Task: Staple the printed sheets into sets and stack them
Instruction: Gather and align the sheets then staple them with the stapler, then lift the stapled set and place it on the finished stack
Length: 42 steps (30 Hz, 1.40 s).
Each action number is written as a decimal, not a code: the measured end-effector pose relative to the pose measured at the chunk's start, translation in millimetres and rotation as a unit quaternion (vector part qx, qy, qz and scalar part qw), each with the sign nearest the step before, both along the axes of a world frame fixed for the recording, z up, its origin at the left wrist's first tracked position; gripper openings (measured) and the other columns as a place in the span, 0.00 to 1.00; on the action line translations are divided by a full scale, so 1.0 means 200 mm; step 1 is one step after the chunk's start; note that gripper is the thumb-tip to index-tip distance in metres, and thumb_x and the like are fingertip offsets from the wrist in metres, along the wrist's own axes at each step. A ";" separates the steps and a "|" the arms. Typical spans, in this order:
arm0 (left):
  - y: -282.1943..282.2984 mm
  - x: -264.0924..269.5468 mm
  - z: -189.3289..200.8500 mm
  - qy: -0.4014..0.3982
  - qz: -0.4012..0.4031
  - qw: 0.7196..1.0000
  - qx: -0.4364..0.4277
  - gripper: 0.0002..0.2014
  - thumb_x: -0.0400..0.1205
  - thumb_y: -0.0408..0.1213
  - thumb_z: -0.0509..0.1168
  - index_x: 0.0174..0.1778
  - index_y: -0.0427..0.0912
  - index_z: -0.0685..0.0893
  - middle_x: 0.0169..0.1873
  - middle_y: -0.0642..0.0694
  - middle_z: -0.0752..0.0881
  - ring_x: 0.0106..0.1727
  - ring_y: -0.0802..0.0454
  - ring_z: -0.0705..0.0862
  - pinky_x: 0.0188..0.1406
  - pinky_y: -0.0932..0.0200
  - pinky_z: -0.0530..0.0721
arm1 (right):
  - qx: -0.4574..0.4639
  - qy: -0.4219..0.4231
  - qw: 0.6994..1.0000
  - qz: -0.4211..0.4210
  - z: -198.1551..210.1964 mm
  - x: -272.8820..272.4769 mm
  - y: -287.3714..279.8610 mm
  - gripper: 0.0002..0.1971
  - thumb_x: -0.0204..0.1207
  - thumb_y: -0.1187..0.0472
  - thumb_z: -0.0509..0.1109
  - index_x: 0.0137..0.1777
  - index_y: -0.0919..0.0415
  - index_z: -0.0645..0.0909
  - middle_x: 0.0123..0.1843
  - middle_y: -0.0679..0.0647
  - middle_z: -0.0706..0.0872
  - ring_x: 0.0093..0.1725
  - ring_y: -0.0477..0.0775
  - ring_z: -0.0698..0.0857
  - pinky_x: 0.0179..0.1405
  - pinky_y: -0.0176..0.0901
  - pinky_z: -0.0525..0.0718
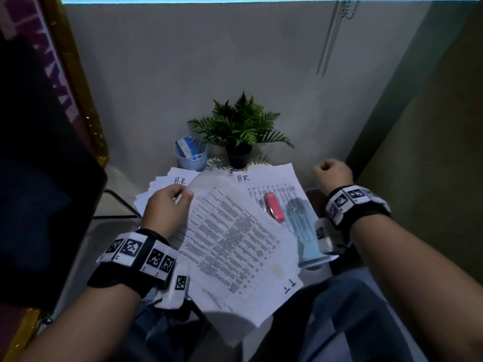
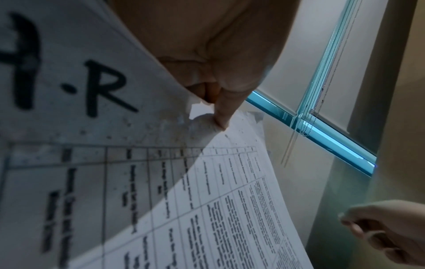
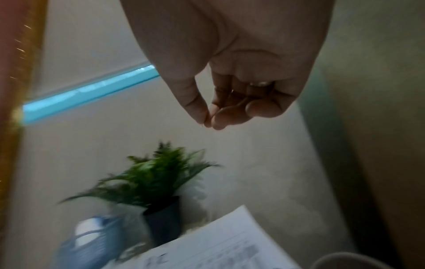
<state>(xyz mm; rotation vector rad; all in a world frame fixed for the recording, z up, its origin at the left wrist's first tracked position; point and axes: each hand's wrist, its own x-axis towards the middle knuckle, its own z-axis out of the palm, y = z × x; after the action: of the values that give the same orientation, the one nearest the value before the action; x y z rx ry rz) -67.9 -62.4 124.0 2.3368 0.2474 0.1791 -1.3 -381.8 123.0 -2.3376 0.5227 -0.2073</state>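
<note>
Now left hand pinches sheet; right hand curled, seemingly empty; one stapler.

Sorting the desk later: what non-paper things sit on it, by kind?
Red stapler: 1
Potted fern: 1
Blue mesh cup: 1
Clear blue plastic sleeve: 1
Total: 4

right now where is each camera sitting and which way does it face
Head: on the head, looking down at the left hand, right hand, sheets and stapler; both forearms show.
Left wrist: along the left hand, whose fingers pinch a sheet corner.
Right wrist: along the right hand, fingers curled, toward the plant.
Shared: head and right wrist both show the plant.
</note>
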 end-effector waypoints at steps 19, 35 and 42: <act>0.03 0.03 0.15 -0.050 -0.018 0.997 -0.046 0.04 0.79 0.40 0.69 0.42 0.45 0.87 0.35 0.51 0.86 0.43 0.52 0.83 0.44 0.61 0.72 | 0.108 0.034 0.958 0.264 0.14 -0.07 0.16 0.19 0.69 0.50 0.78 0.58 0.51 0.82 0.55 0.47 0.83 0.54 0.45 0.81 0.52 0.39 0.76; 0.28 -0.15 0.36 -0.140 -0.034 0.943 -0.299 0.43 0.61 0.63 0.76 0.71 0.54 0.70 0.69 0.50 0.78 0.69 0.56 0.77 0.71 0.52 0.74 | 0.398 -0.103 0.879 0.241 0.43 -0.25 0.49 0.13 0.65 0.60 0.78 0.50 0.60 0.83 0.49 0.53 0.90 0.54 0.52 0.88 0.66 0.50 0.79; 0.08 -0.15 0.32 -0.222 0.017 0.946 -0.235 0.13 0.83 0.41 0.63 0.60 0.38 0.78 0.53 0.50 0.85 0.57 0.52 0.84 0.58 0.54 0.81 | 0.417 -0.247 0.863 0.143 0.50 -0.31 0.62 0.03 0.72 0.61 0.75 0.42 0.54 0.83 0.33 0.43 0.89 0.36 0.38 0.87 0.39 0.32 0.83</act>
<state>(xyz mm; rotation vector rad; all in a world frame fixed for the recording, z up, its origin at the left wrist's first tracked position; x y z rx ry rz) -97.6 -45.4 187.6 1.7632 0.0912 0.5885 -62.9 -257.1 223.7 -1.4014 -0.0223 -0.3434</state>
